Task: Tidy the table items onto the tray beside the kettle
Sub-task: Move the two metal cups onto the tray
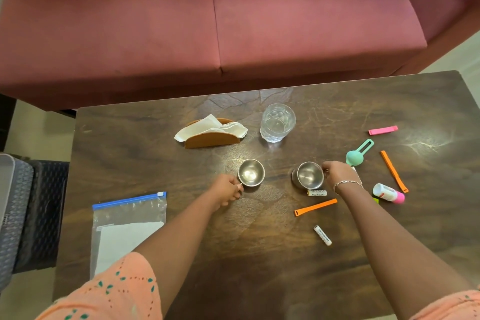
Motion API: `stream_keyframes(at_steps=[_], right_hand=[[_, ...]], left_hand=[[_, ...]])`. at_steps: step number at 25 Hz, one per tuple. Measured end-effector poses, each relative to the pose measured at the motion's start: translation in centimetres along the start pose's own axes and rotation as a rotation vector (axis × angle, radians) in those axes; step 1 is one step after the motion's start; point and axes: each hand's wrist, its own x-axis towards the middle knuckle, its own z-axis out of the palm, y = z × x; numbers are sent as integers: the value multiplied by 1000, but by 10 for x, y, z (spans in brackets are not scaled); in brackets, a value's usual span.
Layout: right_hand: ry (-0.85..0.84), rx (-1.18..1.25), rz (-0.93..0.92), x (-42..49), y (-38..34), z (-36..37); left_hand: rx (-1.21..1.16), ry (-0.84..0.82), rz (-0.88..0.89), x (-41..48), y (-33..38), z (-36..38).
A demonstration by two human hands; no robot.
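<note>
Two small shiny metal cups stand upright near the middle of the brown desk [259, 267], with a strip of bare wood between them. The left hand [226, 189] grips the left cup [251, 173]: its fingers are curled tight round the little handle on the cup's near left side. The right hand [340, 174] holds the right cup [309, 175], with its fingers bent round the right side, where they hide the handle.

Behind the cups, nearer the far edge, are a brown napkin holder [211, 138] with white napkins in it and a clear glass [277, 122], side by side but apart.

The right side of the desk is crowded. A white battery [317, 193] lies just beside the right cup. An orange strap [315, 207] lies near it, and a second battery [322, 235] lies closer to the person. A green scoop [357, 154] sits right behind the right hand. Farther right are a long orange strap [394, 171], a glue stick [388, 193] with a pink cap, and a pink clip [383, 130].

A zip bag [127, 231] with paper inside lies flat along the left edge of the desk. Bare wood shows between the two arms, down to the near edge. Bare wood also shows on the left, behind the bag. A red sofa [233, 21] stands past the far edge.
</note>
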Motion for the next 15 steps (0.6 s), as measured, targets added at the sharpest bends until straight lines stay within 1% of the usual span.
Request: stream_keyframes(at_steps=[3,5,6,10,12,15], right_hand=[[-93,-40,-50,-10,5,6],[-125,10,-40,-22,5,12],[-112,103,-13,-29,3,15],[-16,632,140,-68,-26,30],[14,801,123,-85,-59,36],[-19,1053,97,-108,-129,46]], left_hand=[[-167,-59,-49,-8,-11,-2],[-240,-66,-62,-15,-20,-8],[-269,-66,-67,-20,-27,-12],[-379,-42,-80,-41,-56,-39],[-438,-26,-78,-53,-72,-60],[-497,27,-52,-74,-100,-101]])
